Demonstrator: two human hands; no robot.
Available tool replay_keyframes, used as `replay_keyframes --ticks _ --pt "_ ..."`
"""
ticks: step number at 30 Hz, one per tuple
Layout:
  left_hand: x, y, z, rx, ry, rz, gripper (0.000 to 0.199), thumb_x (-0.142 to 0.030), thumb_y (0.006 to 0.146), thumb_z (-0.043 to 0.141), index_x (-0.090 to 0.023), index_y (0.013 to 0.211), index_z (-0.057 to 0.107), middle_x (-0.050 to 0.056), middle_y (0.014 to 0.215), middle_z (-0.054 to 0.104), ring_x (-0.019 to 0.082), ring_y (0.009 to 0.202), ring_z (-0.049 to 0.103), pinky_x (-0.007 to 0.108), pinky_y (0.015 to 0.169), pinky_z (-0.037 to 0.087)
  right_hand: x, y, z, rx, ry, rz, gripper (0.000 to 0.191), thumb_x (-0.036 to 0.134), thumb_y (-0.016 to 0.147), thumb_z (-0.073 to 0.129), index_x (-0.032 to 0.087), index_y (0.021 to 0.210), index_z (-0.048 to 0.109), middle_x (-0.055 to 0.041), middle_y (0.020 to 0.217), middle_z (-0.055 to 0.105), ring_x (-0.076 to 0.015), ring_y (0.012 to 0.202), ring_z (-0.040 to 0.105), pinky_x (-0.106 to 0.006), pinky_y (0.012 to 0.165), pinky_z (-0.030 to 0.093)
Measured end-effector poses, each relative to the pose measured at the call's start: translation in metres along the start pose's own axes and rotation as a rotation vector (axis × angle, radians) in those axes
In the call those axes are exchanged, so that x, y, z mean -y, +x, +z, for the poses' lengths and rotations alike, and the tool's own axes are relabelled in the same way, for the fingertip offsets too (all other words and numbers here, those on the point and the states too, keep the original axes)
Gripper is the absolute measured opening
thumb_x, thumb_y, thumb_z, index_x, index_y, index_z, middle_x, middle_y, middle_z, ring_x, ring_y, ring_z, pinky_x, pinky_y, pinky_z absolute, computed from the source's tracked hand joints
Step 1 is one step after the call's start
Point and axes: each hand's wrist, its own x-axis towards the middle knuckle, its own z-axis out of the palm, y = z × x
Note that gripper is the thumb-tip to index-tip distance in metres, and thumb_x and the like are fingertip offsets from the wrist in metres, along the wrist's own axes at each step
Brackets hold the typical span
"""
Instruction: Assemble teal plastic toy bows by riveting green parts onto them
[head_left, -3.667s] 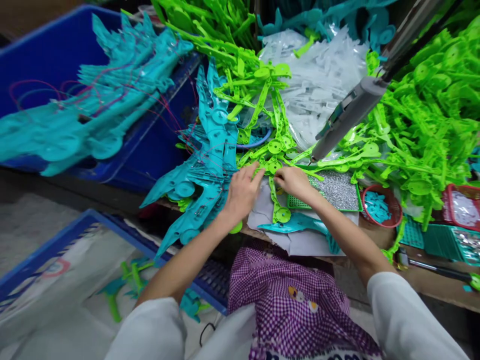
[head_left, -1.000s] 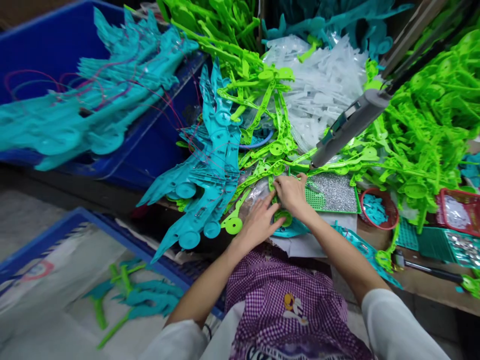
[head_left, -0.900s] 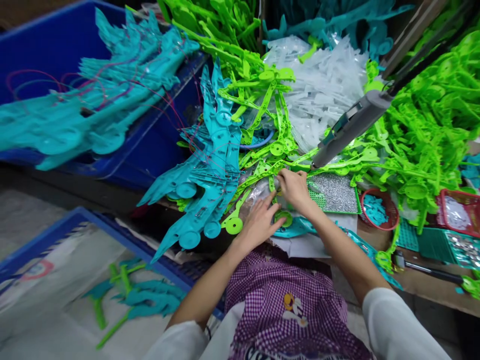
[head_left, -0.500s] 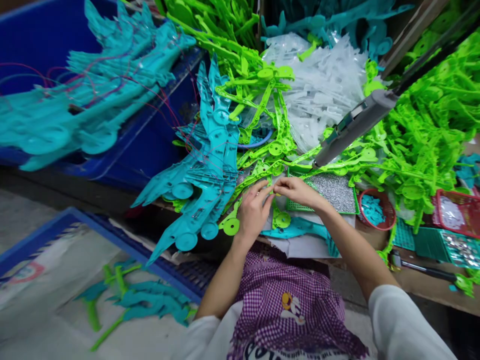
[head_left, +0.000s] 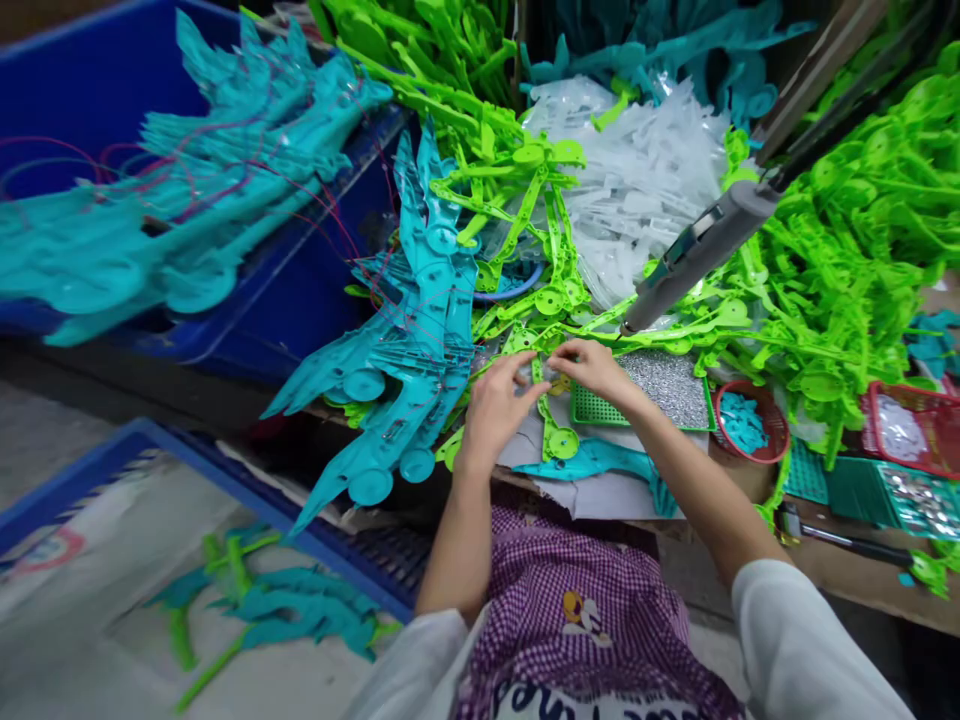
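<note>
My left hand (head_left: 495,402) is beside a lime-green jointed plastic part (head_left: 546,405), its thumb and forefinger apart on either side of the part's upper stretch. From the other side, my right hand (head_left: 591,368) reaches in with its fingers curled and the tips close together; whatever they pinch is too small to make out. The green part ends in a round disc (head_left: 561,442) near me. Below it lies a flat turquoise part (head_left: 592,458) on white paper. A green tray (head_left: 594,412) of small silvery pieces is under my right wrist.
A grey power screwdriver (head_left: 697,255) hangs over the tray. Turquoise parts (head_left: 427,290) with pink threads pile at left. Clear plastic pieces (head_left: 637,180) and lime-green parts (head_left: 855,260) heap behind. At right are a red basket (head_left: 780,440) with turquoise bits and a hammer (head_left: 847,538).
My hands have drawn slightly apart; before, their fingertips met over the green part. The left thumb and forefinger have spread, and more of the green part shows between the hands.
</note>
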Motion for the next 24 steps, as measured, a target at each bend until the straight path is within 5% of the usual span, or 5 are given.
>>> replay_keyframes --ticks 6,19,24 --pt "0.008 -0.042 0.023 0.167 0.137 0.186 0.029 -0.034 0.090 0.064 -0.021 0.115 0.069 0.010 0.131 0.063 0.026 0.123 0.055 0.045 0.105 0.047 0.005 0.000 0.024 -0.140 -0.327 0.009 0.021 0.032 0.091 0.056 0.020 0.088 0.073 -0.0096 0.109 0.063 -0.0260 0.111 0.053 -0.038 0.083 0.027" --pt "0.011 -0.042 0.028 0.240 0.070 0.081 0.021 -0.034 0.091 0.062 -0.022 0.105 0.072 0.008 0.135 0.059 0.027 0.128 0.049 0.048 0.110 0.043 0.016 0.007 0.033 -0.113 -0.514 0.108 0.024 0.025 0.091 0.045 0.017 0.088 0.068 -0.0129 0.109 0.063 -0.0295 0.109 0.052 -0.043 0.083 0.031" --pt "0.010 -0.041 0.028 0.263 0.054 0.063 0.021 -0.032 0.091 0.062 -0.020 0.106 0.071 0.009 0.136 0.058 0.027 0.127 0.052 0.047 0.110 0.042 0.017 0.011 0.025 -0.002 -0.507 0.106 0.022 0.024 0.092 0.048 0.017 0.091 0.069 -0.0129 0.113 0.063 -0.0299 0.114 0.051 -0.044 0.086 0.033"
